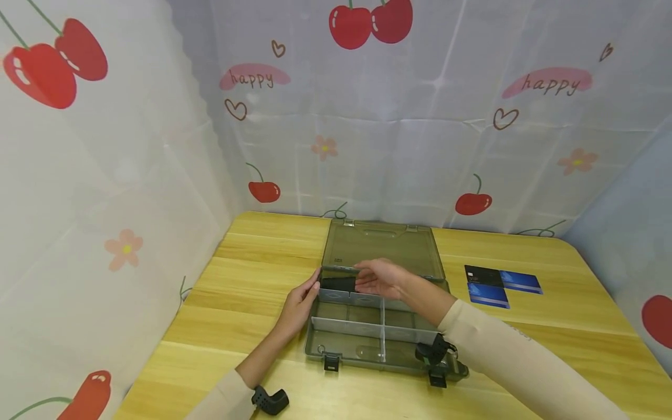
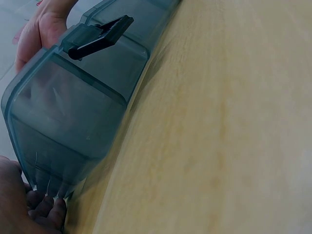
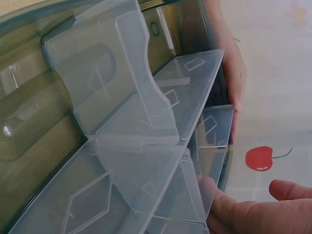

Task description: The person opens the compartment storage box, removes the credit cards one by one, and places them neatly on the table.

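A translucent grey-green storage box (image 1: 346,341) lies with its lid (image 1: 383,251) laid back, and clear dividers (image 1: 346,324) split it into several compartments. In the back left compartment is a black item (image 1: 336,284), its kind unclear. My left hand (image 1: 296,306) rests along the box's left wall near the back corner; in the left wrist view its fingertips (image 2: 46,202) touch the wall. Over the back compartment, my right hand (image 1: 385,280) dips its loosely extended fingers beside the black item. The right wrist view shows its thumb (image 3: 287,190) raised apart, while the dividers partly hide the fingers.
One black card (image 1: 483,274) and two blue cards (image 1: 520,281) lie to the right of the box on the wooden table (image 1: 252,256). Two black latches (image 1: 331,363) hang from the box's front edge. A printed curtain (image 1: 378,151) encloses the back and sides.
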A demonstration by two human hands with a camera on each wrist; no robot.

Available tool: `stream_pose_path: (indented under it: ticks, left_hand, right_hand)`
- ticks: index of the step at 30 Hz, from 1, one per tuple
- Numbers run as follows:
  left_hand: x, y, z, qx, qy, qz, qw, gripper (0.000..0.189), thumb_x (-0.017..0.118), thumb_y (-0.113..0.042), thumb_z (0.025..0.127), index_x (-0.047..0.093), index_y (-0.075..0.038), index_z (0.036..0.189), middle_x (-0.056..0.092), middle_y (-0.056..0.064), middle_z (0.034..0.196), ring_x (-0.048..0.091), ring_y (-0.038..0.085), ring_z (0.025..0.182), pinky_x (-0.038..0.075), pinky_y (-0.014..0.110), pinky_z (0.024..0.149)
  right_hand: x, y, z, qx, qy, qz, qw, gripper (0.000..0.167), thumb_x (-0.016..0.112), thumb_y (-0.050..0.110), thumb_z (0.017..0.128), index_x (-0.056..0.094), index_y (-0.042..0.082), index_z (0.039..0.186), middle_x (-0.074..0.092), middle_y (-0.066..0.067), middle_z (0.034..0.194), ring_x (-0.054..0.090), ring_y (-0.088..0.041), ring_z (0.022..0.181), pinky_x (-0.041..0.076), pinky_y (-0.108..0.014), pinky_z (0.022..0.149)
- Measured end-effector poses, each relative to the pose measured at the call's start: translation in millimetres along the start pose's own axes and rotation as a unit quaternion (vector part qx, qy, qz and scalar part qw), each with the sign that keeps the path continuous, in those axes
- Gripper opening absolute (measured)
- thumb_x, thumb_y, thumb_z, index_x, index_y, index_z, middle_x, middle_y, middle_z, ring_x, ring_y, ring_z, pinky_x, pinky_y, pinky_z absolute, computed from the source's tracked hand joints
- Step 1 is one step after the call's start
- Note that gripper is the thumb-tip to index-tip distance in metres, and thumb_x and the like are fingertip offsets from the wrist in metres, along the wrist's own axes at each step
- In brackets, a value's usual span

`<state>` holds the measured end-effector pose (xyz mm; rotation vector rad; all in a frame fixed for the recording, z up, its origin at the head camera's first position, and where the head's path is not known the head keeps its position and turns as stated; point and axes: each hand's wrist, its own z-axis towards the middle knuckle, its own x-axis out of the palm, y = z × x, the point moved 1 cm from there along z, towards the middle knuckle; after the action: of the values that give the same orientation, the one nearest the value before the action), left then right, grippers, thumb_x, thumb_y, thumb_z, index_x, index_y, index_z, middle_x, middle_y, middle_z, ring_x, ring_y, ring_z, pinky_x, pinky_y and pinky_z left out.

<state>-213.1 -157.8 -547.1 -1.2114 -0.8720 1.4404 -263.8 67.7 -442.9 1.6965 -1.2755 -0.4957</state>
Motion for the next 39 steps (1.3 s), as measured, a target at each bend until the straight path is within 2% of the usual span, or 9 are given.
stream_pose_path:
  ticks: [5,13,18,23,25,27,32,35,39]
  left_hand:
    - [-0.8,0.9,-0.8,0.001,0.0,-0.002,1.0,0.045,0.048,-0.021,0.11,0.045,-0.01,0.153,0.042,0.004,0.158,0.039,0.025,0.145,0.034,0.041,0.117]
    - [-1.8,2.8,-2.1,0.002,0.002,-0.014,0.9999,0.044,0.048,-0.019,0.11,0.044,-0.008,0.152,0.041,0.005,0.158,0.037,0.026,0.146,0.034,0.042,0.117]
    - [-2.0,-2.2,-2.5,-0.004,0.005,-0.01,0.9999,0.045,0.046,-0.016,0.11,0.041,-0.003,0.152,0.039,0.01,0.159,0.035,0.029,0.146,0.034,0.043,0.117]
    - [-3.4,-21.1,-5.8,-0.009,0.015,-0.001,0.9998,0.045,0.045,-0.012,0.11,0.04,0.004,0.151,0.038,0.016,0.158,0.036,0.032,0.145,0.035,0.044,0.116]
    - [-2.7,-21.6,-6.0,-0.008,0.014,-0.002,0.9999,0.045,0.045,-0.012,0.11,0.04,0.004,0.151,0.038,0.016,0.157,0.036,0.032,0.145,0.035,0.045,0.116]
    - [-1.3,-15.2,-4.6,-0.006,0.008,-0.002,1.0,0.044,0.046,-0.014,0.11,0.042,0.001,0.151,0.04,0.014,0.157,0.036,0.031,0.145,0.035,0.045,0.116]
    - [1.2,0.2,-0.6,-0.003,-0.005,-0.005,1.0,0.044,0.049,-0.02,0.109,0.046,-0.007,0.151,0.044,0.005,0.156,0.039,0.027,0.144,0.036,0.044,0.116]
    - [1.4,1.4,0.5,-0.004,-0.005,-0.008,0.9999,0.044,0.049,-0.021,0.109,0.047,-0.008,0.151,0.045,0.002,0.156,0.04,0.025,0.143,0.037,0.042,0.116]
    - [0.7,-4.4,-0.3,-0.002,-0.005,-0.013,0.9999,0.043,0.049,-0.017,0.109,0.046,-0.005,0.151,0.045,0.003,0.156,0.039,0.024,0.144,0.036,0.041,0.116]
  right_hand:
    - [1.9,1.5,0.2,-0.011,-0.007,-0.015,0.9998,0.052,0.047,0.012,0.105,0.034,-0.023,0.142,0.045,-0.036,0.133,0.056,-0.04,0.116,0.042,-0.048,0.114]
    - [3.7,-1.7,2.7,-0.023,-0.023,-0.024,0.9992,0.044,0.048,0.006,0.104,0.042,-0.024,0.135,0.056,-0.03,0.119,0.064,-0.03,0.099,0.047,-0.046,0.11]
    - [5.5,-0.5,5.6,-0.031,-0.019,-0.027,0.999,0.043,0.048,0.004,0.104,0.042,-0.024,0.137,0.053,-0.034,0.129,0.063,-0.034,0.108,0.049,-0.044,0.109]
    - [9.0,0.4,9.9,-0.034,-0.011,-0.03,0.9989,0.045,0.048,0.001,0.104,0.039,-0.022,0.141,0.042,-0.039,0.141,0.05,-0.046,0.128,0.047,-0.045,0.11]
    - [10.4,0.2,12.6,-0.035,-0.009,-0.031,0.9989,0.044,0.049,0.0,0.103,0.04,-0.022,0.14,0.041,-0.039,0.142,0.047,-0.048,0.131,0.047,-0.047,0.11]
    - [12.2,-0.4,15.3,-0.037,-0.009,-0.032,0.9988,0.043,0.051,-0.001,0.102,0.042,-0.023,0.138,0.043,-0.04,0.141,0.047,-0.048,0.131,0.047,-0.047,0.109]
    - [16.0,-1.1,19.8,-0.04,-0.012,-0.048,0.998,0.04,0.054,-0.002,0.101,0.049,-0.022,0.135,0.052,-0.036,0.131,0.057,-0.041,0.118,0.052,-0.044,0.104]
    - [17.3,-0.7,21.4,-0.044,-0.011,-0.059,0.9972,0.039,0.053,-0.002,0.101,0.05,-0.02,0.135,0.054,-0.032,0.128,0.059,-0.039,0.114,0.053,-0.044,0.103]
    - [19.7,0.1,23.4,-0.046,-0.01,-0.06,0.9971,0.04,0.055,-0.003,0.099,0.049,-0.02,0.135,0.057,-0.032,0.126,0.058,-0.044,0.118,0.053,-0.045,0.102]
